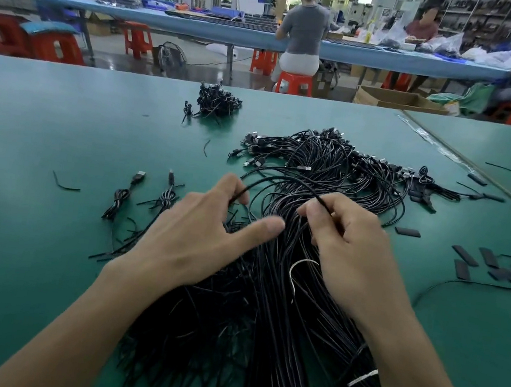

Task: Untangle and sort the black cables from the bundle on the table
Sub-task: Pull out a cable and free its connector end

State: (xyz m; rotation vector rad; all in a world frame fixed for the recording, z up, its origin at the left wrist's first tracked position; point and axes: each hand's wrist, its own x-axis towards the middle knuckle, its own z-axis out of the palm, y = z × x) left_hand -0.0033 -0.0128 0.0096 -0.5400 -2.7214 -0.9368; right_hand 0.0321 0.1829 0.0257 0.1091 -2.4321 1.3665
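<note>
A factory assembly floor: long green worktables (63, 109), red stools (294, 83), seated workers (305, 27), parts shelving (485, 19).

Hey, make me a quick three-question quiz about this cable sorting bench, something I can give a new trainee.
1. True or false: the left hand and the right hand pinch the same looped cable.
2. Where do the two coiled cables lie? A) left of the left hand B) right of the right hand C) between the hands
3. Fill in: the flat black strips lie to the ___ of the bundle.
Key: 1 true; 2 A; 3 right.
</note>
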